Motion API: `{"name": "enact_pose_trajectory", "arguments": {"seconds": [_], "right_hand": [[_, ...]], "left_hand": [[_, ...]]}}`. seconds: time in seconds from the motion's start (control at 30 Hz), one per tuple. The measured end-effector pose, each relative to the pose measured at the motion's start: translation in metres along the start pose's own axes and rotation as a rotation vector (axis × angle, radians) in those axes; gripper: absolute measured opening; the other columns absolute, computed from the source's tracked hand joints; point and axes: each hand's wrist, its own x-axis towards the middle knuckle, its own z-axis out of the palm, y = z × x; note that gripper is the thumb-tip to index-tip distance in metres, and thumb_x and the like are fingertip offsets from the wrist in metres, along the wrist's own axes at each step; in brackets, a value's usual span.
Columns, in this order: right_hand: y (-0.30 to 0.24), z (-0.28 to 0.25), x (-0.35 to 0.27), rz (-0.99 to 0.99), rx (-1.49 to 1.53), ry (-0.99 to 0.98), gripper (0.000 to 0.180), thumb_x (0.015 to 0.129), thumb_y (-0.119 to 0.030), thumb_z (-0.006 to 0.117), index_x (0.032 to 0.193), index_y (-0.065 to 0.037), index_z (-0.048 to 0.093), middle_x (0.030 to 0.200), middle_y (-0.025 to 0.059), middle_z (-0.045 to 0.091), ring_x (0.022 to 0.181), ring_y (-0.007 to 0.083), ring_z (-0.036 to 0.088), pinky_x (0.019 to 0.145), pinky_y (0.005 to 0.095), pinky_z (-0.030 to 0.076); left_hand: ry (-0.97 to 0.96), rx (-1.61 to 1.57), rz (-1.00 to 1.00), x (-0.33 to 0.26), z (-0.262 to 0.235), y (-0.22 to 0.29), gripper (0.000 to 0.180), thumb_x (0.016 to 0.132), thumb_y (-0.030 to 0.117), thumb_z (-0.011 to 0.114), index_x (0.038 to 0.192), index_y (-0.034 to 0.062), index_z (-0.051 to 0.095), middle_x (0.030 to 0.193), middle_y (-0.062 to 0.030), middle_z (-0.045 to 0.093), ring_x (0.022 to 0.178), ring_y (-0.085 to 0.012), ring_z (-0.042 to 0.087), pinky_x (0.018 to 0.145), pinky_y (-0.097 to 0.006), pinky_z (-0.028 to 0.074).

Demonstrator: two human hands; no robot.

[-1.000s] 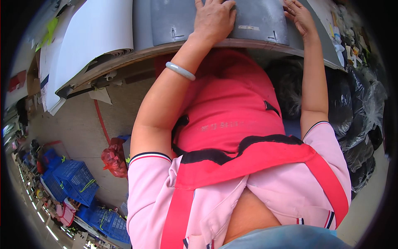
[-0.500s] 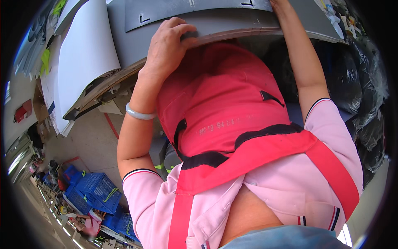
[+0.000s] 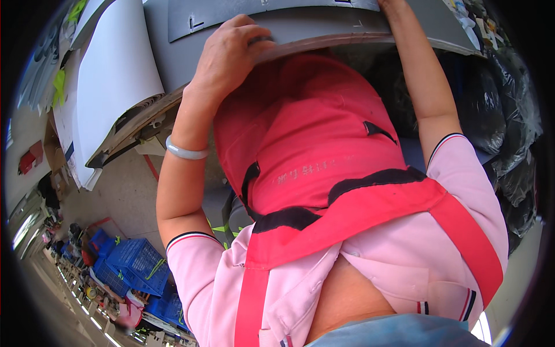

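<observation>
A grey flat sheet point(image 3: 324, 29) lies on the table point(image 3: 144, 113) in front of me, its near edge curving over my red apron. My left hand point(image 3: 231, 52) grips that near edge, fingers curled over the top and a pale bangle on the wrist. My right hand point(image 3: 390, 4) reaches to the sheet's far right part at the top of the view; only its heel shows, the fingers are cut off. A smaller grey panel point(image 3: 231, 14) lies on top of the sheet beyond my left hand.
White sheets point(image 3: 113, 81) are stacked on the table's left part. Black plastic bags point(image 3: 509, 121) pile up at the right. Blue crates point(image 3: 136, 269) and a red bag stand on the floor at lower left.
My left hand has slid from the sheet's top back to its near edge and closed on it. The sheet has come nearer to my body. The right arm stays stretched out.
</observation>
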Motion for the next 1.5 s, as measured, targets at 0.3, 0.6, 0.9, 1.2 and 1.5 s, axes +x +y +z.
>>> {"name": "enact_pose_trajectory", "arguments": {"seconds": [0.3, 0.6, 0.9, 1.2, 1.5], "right_hand": [[0.003, 0.005, 0.001, -0.063, -0.197, 0.077, 0.026, 0.100, -0.034, 0.070, 0.090, -0.010, 0.067, 0.081, -0.0050, 0.061, 0.074, 0.0051, 0.052, 0.067, 0.0226, 0.043], [-0.001, 0.011, -0.004, -0.083, -0.170, 0.055, 0.024, 0.100, -0.032, 0.071, 0.088, -0.011, 0.066, 0.079, -0.0060, 0.059, 0.071, 0.0043, 0.050, 0.064, 0.0231, 0.042], [0.005, 0.007, 0.001, -0.077, -0.099, 0.043, 0.023, 0.100, -0.031, 0.070, 0.091, -0.010, 0.068, 0.081, -0.0055, 0.061, 0.072, 0.0044, 0.052, 0.065, 0.0227, 0.043], [0.008, 0.011, 0.001, -0.088, -0.107, 0.038, 0.023, 0.100, -0.030, 0.070, 0.091, -0.009, 0.068, 0.081, -0.0058, 0.061, 0.072, 0.0040, 0.051, 0.064, 0.0225, 0.042], [0.007, 0.008, 0.000, -0.123, -0.157, 0.043, 0.023, 0.100, -0.030, 0.070, 0.091, -0.009, 0.068, 0.081, -0.0056, 0.061, 0.073, 0.0043, 0.052, 0.065, 0.0224, 0.043]], "left_hand": [[-0.048, -0.115, 0.065, 0.027, 0.023, 0.010, 0.018, 0.090, 0.016, 0.076, 0.101, 0.0020, 0.075, 0.105, -0.0106, 0.069, 0.087, -0.0280, 0.069, 0.080, -0.037, 0.055], [-0.038, -0.075, 0.089, 0.025, 0.015, 0.017, 0.013, 0.089, 0.012, 0.076, 0.095, 0.0004, 0.076, 0.103, -0.0108, 0.070, 0.082, -0.0282, 0.069, 0.079, -0.036, 0.055], [-0.048, -0.077, 0.105, 0.030, 0.017, 0.011, 0.011, 0.091, 0.010, 0.070, 0.094, 0.0003, 0.075, 0.100, -0.0129, 0.070, 0.083, -0.0341, 0.068, 0.078, -0.039, 0.054], [-0.079, 0.075, 0.049, 0.032, 0.019, 0.029, 0.018, 0.084, 0.019, 0.076, 0.090, 0.0024, 0.071, 0.095, -0.0171, 0.066, 0.094, -0.0382, 0.065, 0.084, -0.044, 0.053], [-0.049, 0.165, 0.151, 0.027, 0.020, 0.024, 0.015, 0.091, 0.006, 0.065, 0.104, 0.0048, 0.074, 0.106, -0.0125, 0.069, 0.094, -0.0346, 0.067, 0.087, -0.042, 0.053]]}}
